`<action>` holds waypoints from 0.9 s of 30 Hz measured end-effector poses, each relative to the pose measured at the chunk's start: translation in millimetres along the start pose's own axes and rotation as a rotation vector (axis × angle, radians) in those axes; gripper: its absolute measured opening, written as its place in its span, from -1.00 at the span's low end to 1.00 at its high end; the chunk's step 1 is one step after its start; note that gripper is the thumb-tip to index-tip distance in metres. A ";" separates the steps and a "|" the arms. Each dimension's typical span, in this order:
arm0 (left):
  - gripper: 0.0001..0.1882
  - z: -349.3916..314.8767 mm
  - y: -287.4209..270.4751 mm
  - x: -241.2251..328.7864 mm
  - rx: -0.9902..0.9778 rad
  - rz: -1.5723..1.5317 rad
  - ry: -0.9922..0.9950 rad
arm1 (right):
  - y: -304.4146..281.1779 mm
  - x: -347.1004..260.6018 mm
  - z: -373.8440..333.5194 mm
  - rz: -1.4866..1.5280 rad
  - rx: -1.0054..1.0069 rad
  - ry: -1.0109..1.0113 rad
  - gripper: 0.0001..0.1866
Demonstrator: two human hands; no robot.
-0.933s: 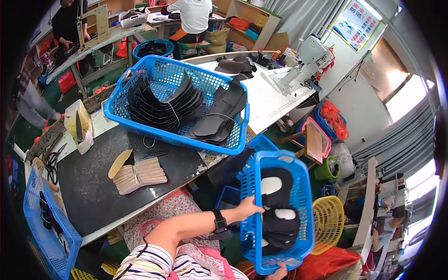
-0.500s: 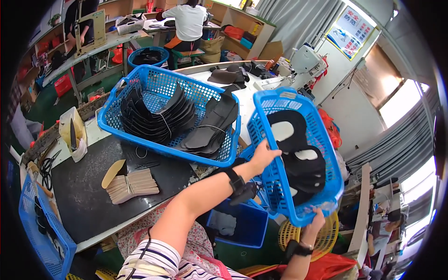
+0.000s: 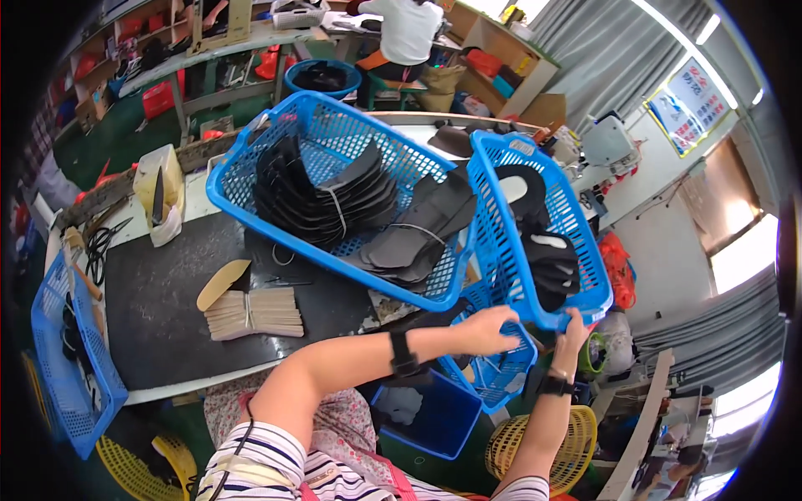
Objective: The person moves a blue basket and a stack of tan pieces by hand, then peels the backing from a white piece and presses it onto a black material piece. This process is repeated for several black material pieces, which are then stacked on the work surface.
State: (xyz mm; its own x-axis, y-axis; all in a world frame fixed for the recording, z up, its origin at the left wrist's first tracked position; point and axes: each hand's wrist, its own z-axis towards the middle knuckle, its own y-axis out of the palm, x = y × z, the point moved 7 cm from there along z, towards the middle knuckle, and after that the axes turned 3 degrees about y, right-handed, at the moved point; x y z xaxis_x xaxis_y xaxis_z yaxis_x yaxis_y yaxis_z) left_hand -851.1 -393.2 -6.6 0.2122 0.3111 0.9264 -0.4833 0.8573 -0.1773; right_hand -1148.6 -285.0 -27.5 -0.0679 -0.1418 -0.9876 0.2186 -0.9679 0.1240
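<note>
A blue plastic basket holds dark shoe-shaped pieces, some with white patches. It sits tilted at the right end of the table, against a larger blue basket. My right hand grips its near rim. Just left of its near corner is my left hand, thumb and fingers apart, holding nothing that I can see. Inside the larger basket lie a tied stack of curved black pieces and a second tied bundle of dark grey pieces. Below my left hand is a smaller blue basket.
On the black mat rest a tied beige stack and a tan sole-shaped piece. A blue bin and a yellow basket stand below. Another blue basket is at the left. A person sits farther back.
The basket of shoe-shaped pieces has moved away from me, up against the larger basket. My left hand has come off its side rim; my right hand still grips the near end.
</note>
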 end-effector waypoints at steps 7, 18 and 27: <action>-0.72 -160.0 -49.5 24.6 0.096 0.150 0.028 | 86.4 22.4 20.4 -0.136 -0.066 0.304 -0.75; -0.61 -407.2 -167.7 68.0 0.835 0.964 -0.385 | 141.7 -39.9 -315.0 -0.117 -0.528 -0.754 -0.79; -0.22 -391.9 -253.0 49.7 0.849 0.862 -0.419 | 281.9 -3.9 -527.3 -0.670 -1.440 -1.040 -0.17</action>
State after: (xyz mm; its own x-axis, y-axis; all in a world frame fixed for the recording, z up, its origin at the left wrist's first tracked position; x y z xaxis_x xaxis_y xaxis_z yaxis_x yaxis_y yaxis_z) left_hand -385.4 -433.9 -45.9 -0.6465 0.3478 0.6790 -0.7511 -0.1344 -0.6463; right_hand -573.4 -448.0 -39.7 -0.8320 -0.4515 -0.3224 0.4070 -0.1019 -0.9077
